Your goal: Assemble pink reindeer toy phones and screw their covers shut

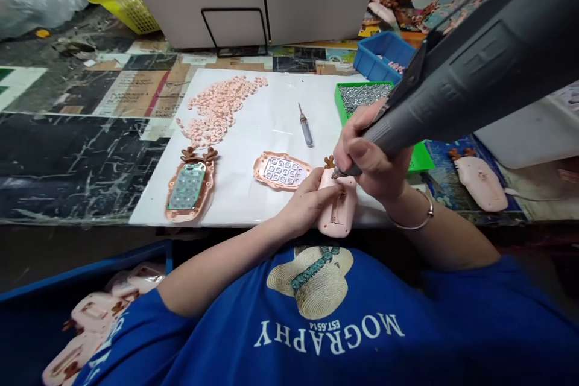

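My left hand point(307, 202) grips a pink plastic toy phone shell point(335, 226), back side up, with a brown antler at its top and a battery recess. Wrapped in my right hand point(373, 160) is a large grey electric screwdriver point(456, 81), tilted down, its tip at the shell's upper left corner. A screw under the tip is too small to make out. Left of my hands lies an open pink half shell point(283, 170) with a white keypad. Farther left, another antlered half shell point(190, 190) holds a green circuit board.
Small pink rings point(217, 108) are heaped on the white board point(253, 211). Behind my hands are a hand screwdriver point(306, 126), a green tray point(341, 102) of screws and a blue bin point(377, 63). Another pink shell point(482, 184) lies right. A blue crate point(136, 256) holds shells lower left.
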Demonstrator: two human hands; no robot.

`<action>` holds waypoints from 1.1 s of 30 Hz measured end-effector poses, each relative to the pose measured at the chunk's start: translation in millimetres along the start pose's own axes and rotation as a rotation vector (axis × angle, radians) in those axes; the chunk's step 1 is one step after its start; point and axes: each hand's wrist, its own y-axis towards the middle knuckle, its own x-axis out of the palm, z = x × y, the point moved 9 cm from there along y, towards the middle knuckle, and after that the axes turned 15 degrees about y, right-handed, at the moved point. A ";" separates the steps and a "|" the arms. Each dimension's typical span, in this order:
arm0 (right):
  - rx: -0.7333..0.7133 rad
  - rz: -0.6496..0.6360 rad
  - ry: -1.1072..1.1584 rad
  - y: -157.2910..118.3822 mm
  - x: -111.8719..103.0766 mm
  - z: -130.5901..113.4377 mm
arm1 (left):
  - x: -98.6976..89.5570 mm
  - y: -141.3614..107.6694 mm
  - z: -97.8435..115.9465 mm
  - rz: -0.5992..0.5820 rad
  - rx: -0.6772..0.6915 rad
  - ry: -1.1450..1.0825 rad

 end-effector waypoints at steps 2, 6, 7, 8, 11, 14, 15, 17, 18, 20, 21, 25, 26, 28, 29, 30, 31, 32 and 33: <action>0.056 0.019 -0.037 -1.0 -4.3 4.6 | 2.5 -0.4 2.0 -0.015 0.000 0.007; 0.092 -0.041 0.036 6.3 -4.2 -9.5 | 5.5 -3.5 5.5 -0.021 -0.034 -0.036; 0.049 -0.057 0.069 10.6 -6.3 -20.6 | 5.1 -5.4 5.8 -0.021 -0.050 -0.062; -0.014 -0.057 0.080 15.6 -11.9 -33.6 | 4.5 -7.9 5.9 -0.024 -0.066 -0.083; -0.215 0.061 -0.097 30.9 -52.6 -67.3 | 4.2 -19.5 3.3 -0.083 -0.124 -0.079; -0.233 0.264 -0.371 42.9 -113.7 -71.2 | 13.8 -34.9 -9.3 -0.241 -0.256 -0.123; -0.223 0.321 -0.419 45.2 -133.1 -68.5 | 18.6 -39.9 -14.7 -0.299 -0.313 -0.160; -0.225 0.374 -0.449 48.0 -161.6 -62.1 | 24.7 -45.0 -21.7 -0.365 -0.388 -0.225; -0.233 0.387 -0.451 48.3 -171.1 -59.5 | 23.9 -43.4 -22.4 -0.356 -0.393 -0.246; -0.246 0.392 -0.450 47.8 -181.3 -56.0 | 13.5 -33.1 -18.0 -0.251 -0.347 -0.272; -0.242 0.389 -0.453 47.4 -183.4 -54.6 | 5.4 -26.4 -13.2 -0.179 -0.305 -0.282; -0.215 0.375 -0.458 46.3 -184.7 -51.2 | -24.6 -5.2 9.3 0.034 -0.155 -0.278; -0.226 0.378 -0.449 46.0 -185.4 -51.3 | -29.2 -2.2 13.0 0.062 -0.137 -0.271; -0.251 0.388 -0.434 45.7 -188.2 -50.0 | -33.5 1.4 16.7 0.093 -0.121 -0.268; -0.257 0.393 -0.432 45.8 -190.1 -48.0 | -32.7 2.3 17.4 0.090 -0.119 -0.275; -0.260 0.400 -0.432 45.8 -192.2 -45.7 | -30.4 2.9 17.7 0.078 -0.115 -0.285; -0.259 0.402 -0.431 46.0 -194.3 -42.9 | -27.2 3.3 18.0 0.062 -0.108 -0.296; -0.263 0.401 -0.425 46.2 -196.0 -40.9 | -23.3 3.5 18.2 0.043 -0.099 -0.309; -0.270 0.390 -0.414 46.8 -196.7 -39.6 | -19.3 3.8 18.4 0.025 -0.089 -0.322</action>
